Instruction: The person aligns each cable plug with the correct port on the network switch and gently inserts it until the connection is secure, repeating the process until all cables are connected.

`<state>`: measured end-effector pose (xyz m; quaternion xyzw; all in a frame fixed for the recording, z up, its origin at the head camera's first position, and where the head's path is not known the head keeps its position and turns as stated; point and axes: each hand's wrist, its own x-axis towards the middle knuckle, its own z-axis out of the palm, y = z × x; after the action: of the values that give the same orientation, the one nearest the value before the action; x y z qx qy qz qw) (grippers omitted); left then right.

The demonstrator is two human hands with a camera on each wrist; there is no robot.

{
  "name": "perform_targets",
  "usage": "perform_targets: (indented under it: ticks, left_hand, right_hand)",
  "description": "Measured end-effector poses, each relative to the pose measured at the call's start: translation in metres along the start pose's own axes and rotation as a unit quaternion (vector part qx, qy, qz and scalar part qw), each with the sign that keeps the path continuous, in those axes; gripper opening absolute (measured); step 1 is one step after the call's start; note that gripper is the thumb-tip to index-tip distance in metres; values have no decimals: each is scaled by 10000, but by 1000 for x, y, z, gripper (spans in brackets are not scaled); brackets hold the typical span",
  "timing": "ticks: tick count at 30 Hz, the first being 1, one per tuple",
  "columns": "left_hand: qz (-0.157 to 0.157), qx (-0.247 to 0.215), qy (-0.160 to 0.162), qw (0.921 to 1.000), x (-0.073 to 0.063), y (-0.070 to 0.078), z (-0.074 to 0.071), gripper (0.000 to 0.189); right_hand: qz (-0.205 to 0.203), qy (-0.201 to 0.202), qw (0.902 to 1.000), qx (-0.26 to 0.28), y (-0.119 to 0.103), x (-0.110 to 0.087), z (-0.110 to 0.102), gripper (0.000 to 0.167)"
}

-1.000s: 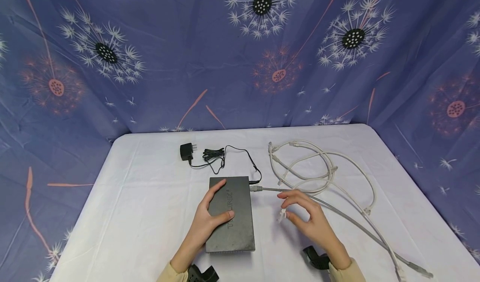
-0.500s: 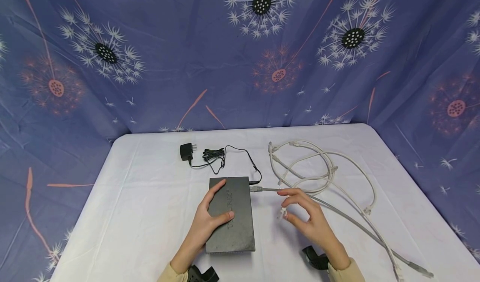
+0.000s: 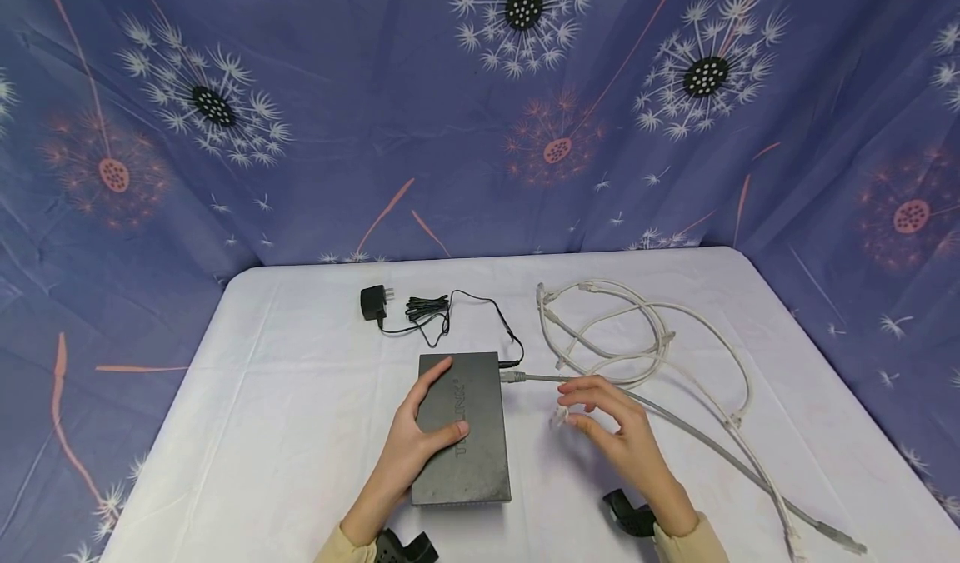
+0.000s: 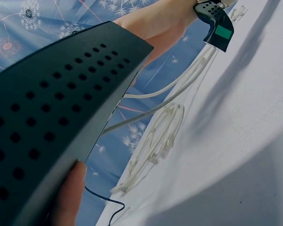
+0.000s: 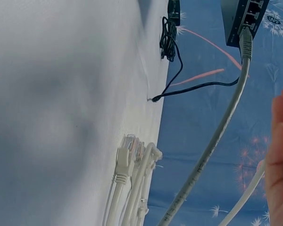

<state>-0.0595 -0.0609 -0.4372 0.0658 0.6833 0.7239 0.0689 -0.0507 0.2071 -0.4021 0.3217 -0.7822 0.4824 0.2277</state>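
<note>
A dark network switch [image 3: 476,471] marked TP-LINK is held by my left hand [image 3: 405,442], thumb and forefinger across its top. In the left wrist view, a fingertip [image 4: 70,193] lies against its perforated side [image 4: 61,94]. To the right of the switch, my right hand [image 3: 633,442] pinches a whitish network cable plug [image 3: 559,416] between thumb and fingers, apart from the ports. A grey network cable [image 3: 513,376] sits in one port. In the right wrist view, more ports [image 5: 250,19] show beside that plug. My right hand's fingers [image 5: 278,160] partly leave the frame there.
A black power adapter [image 3: 372,303] lies at the back left, its thin cord [image 3: 504,317] running into the switch. Coiled whitish cables [image 3: 652,330] lie at the back right. A grey cable's free end [image 3: 840,538] rests near the front right of the white table [image 3: 247,430].
My right hand has shifted slightly, and the pinched plug has moved a little left and up in the head view. My left hand and the switch have stayed put.
</note>
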Motion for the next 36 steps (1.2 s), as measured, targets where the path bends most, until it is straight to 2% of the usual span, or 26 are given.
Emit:
perform_targets:
  ticks: [5,8,11,15,25,36]
  left_hand:
    - [36,-17,-27,10000,0,1,0,76]
    - [34,1,-13,10000,0,2,1,76]
    - [17,7,7,10000,0,2,1,76]
    - [2,-16,21,10000,0,2,1,76]
    - [-2,-72,20,10000,-1,2,1,76]
    - [3,-68,16,10000,0,2,1,76]
  right_hand:
    - [-12,161,9997,-192,16,-9,5,34]
    - [3,234,9988,-429,25,-13,7,25]
    - [-11,308,9967,-750,29,-14,10,15]
    - [-89,348,9941,-1025,29,-12,13,14]
    - [171,183,9939,-1070,27,-12,20,20]
    - [159,78,9952,-962,26,-8,27,19]
